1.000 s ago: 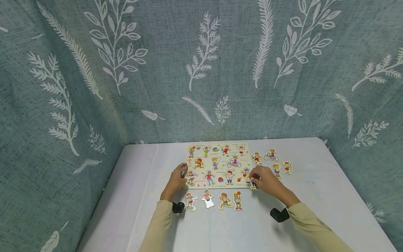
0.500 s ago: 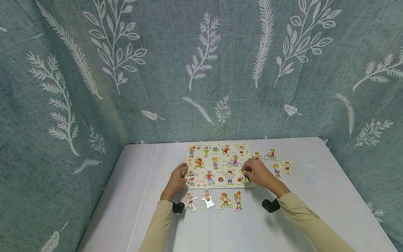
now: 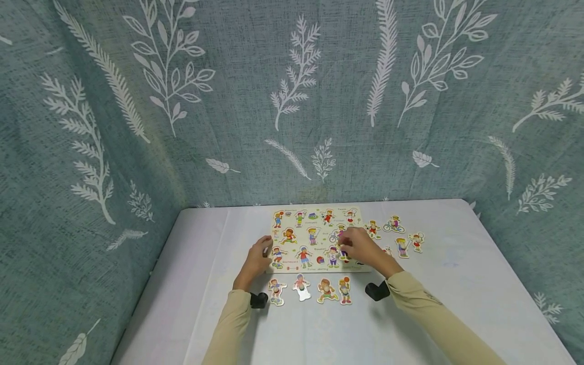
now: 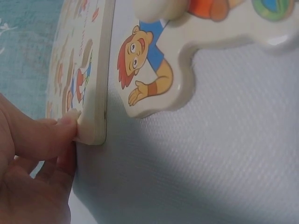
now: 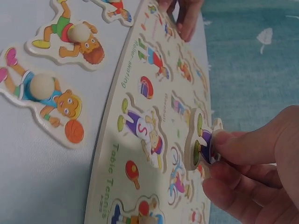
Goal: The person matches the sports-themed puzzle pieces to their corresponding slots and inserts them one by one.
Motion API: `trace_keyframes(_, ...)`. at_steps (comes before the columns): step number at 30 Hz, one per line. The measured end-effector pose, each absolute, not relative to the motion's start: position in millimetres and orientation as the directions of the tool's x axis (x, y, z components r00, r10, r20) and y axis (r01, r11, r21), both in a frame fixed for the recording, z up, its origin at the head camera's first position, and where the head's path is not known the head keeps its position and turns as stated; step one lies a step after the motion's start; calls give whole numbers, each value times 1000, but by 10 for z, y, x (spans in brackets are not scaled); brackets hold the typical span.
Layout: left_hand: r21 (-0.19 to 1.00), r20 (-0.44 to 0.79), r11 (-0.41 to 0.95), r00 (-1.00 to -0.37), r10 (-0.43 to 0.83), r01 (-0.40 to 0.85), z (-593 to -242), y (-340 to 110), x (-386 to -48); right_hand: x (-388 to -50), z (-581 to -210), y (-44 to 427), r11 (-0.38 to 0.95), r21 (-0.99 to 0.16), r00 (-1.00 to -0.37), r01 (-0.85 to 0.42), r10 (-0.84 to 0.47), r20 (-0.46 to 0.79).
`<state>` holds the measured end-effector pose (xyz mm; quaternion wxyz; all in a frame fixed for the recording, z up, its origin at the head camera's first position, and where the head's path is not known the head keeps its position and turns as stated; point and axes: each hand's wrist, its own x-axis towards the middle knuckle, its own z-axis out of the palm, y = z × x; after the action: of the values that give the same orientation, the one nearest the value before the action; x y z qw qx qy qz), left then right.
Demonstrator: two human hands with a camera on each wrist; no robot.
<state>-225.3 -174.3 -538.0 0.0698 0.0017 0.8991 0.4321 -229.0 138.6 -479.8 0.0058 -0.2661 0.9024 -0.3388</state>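
A pale puzzle board (image 3: 298, 249) printed with sports figures lies on the table. My left hand (image 3: 257, 259) grips its left edge; in the left wrist view the thumb (image 4: 51, 135) is on top near the board's corner, with fingers below. My right hand (image 3: 362, 247) is above the board's right half. It pinches a puzzle piece (image 5: 204, 142) showing purple trousers and green shoes, tilted and raised off the board. The fingers hide the piece's upper part. Near it on the board is the baseball figure (image 5: 142, 130) with purple trousers and an S shirt.
In front of the board lie several knobbed pieces, including a skateboarder (image 3: 276, 292), a runner (image 3: 326, 291) and a basketball player (image 3: 344, 290). More lie to the right, among them a cyclist (image 3: 394, 224) and a tennis player (image 3: 416, 242). A patterned curtain (image 3: 255, 152) stands behind.
My right hand has moved left from the board's right edge, carrying the puzzle piece over the board. Another piece right of the board now shows. My left hand has stayed put.
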Motion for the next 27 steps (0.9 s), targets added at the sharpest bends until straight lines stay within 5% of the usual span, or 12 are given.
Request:
trace_keyframes(16, 779, -152, 621, -987, 46, -91, -5366, -1717, -2259, -2401, -4986, 1154, 607, -650, -852, -457, -509, 124)
trace_keyframes(27, 779, -146, 622, -988, 52, -83, -5371, -1742, -2270, -2416, -5167, 1048, 701, -640, -916, -315, -400, 13)
